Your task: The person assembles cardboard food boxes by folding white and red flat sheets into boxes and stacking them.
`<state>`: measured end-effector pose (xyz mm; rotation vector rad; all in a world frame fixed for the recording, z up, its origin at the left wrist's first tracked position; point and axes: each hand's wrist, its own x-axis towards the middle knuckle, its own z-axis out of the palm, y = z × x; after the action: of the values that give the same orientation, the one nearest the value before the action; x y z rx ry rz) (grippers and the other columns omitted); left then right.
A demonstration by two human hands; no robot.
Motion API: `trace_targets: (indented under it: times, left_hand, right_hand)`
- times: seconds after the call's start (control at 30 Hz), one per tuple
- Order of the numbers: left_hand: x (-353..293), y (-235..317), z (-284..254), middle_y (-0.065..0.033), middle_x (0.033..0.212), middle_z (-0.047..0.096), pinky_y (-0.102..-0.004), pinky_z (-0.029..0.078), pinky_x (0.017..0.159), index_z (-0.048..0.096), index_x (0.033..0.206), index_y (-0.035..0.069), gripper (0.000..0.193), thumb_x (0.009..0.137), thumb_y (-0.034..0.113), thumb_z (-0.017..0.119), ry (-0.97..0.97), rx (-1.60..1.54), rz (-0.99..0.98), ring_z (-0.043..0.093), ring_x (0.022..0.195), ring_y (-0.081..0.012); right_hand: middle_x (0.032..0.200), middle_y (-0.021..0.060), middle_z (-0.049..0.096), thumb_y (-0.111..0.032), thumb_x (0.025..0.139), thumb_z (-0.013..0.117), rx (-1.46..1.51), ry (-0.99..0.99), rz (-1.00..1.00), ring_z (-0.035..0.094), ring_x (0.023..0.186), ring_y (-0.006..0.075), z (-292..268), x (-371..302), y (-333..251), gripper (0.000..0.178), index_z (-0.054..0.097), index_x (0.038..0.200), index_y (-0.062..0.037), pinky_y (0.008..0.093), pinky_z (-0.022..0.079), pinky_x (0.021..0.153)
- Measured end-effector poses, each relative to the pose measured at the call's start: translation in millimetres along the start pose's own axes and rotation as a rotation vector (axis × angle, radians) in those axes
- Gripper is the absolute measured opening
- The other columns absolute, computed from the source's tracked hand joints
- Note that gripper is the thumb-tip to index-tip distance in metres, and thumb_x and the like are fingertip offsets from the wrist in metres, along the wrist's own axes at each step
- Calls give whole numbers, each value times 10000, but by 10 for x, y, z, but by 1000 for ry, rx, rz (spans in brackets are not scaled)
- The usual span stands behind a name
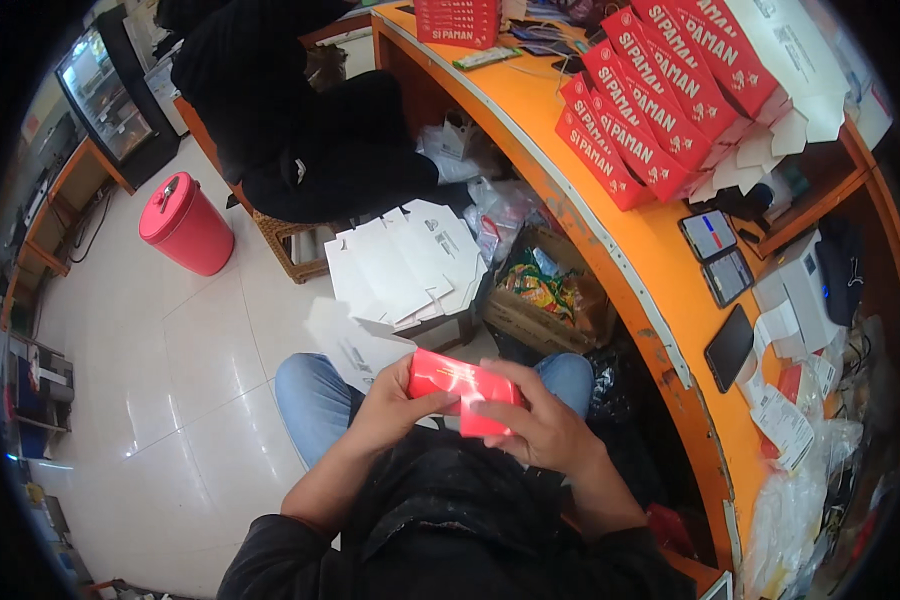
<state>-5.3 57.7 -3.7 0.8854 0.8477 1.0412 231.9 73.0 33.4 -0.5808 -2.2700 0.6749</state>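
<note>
Above my lap I hold a partly folded cardboard box (440, 374), red and glossy on its outer face. A white panel (355, 343) stretches away from it to the upper left, apparently part of the same box. My left hand (395, 408) grips the red part's left side, thumb across its face. On the other side my right hand (548, 418) wraps the right end, its thumb pressed on the red face. Just beyond lies a stack of flat white box blanks (405, 262) on a low stool.
Folded red boxes (650, 130) lean stacked on the curved orange counter (670, 285) to my right, near phones (718, 258) and a small printer (798, 290). An open carton (545, 300) holds packets below it. A person in black (270, 120) sits ahead; a red bin (192, 230) stands left.
</note>
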Motion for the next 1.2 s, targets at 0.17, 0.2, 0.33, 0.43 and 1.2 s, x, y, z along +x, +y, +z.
trace_targets:
  times: [0.17,0.2,0.33,0.43,1.2]
  left_hand:
    - [-68,88,-183,-124,1188,638,-392,599,919,507,1256,-18,332,953,33,631,-95,-99,-165,679,1027,-210]
    - [-100,71,-150,-120,1207,630,-389,598,920,497,1272,-11,336,960,25,616,-65,-138,-179,667,1057,-211]
    - [-176,50,9,-118,1275,598,-371,577,949,468,1334,4,380,982,59,600,-71,-226,-174,633,1142,-214]
    - [-238,63,-42,-116,1277,599,-373,569,960,461,1347,12,377,994,61,585,-61,-281,-184,625,1166,-214]
    - [-124,50,-131,-87,1006,714,-332,605,739,620,1220,27,406,848,55,779,381,-285,11,698,891,-204]
  right_hand:
    - [1380,241,471,-297,866,751,-18,-139,-127,586,1134,403,-37,65,-35,385,668,1173,-79,436,520,936]
    - [1384,245,472,-326,895,716,-139,-83,-104,584,1141,400,19,42,-40,377,683,1196,-101,433,516,932]
    - [1392,255,463,-381,941,653,-416,66,-100,566,1131,378,272,-127,0,382,707,1228,-134,436,492,922]
    - [1412,269,430,-330,930,684,-416,71,-74,541,1158,380,349,-144,-22,371,701,1241,-128,446,472,945]
    - [1306,277,585,-67,698,809,-161,391,-108,609,1186,449,402,138,-151,480,631,1144,-55,521,519,994]
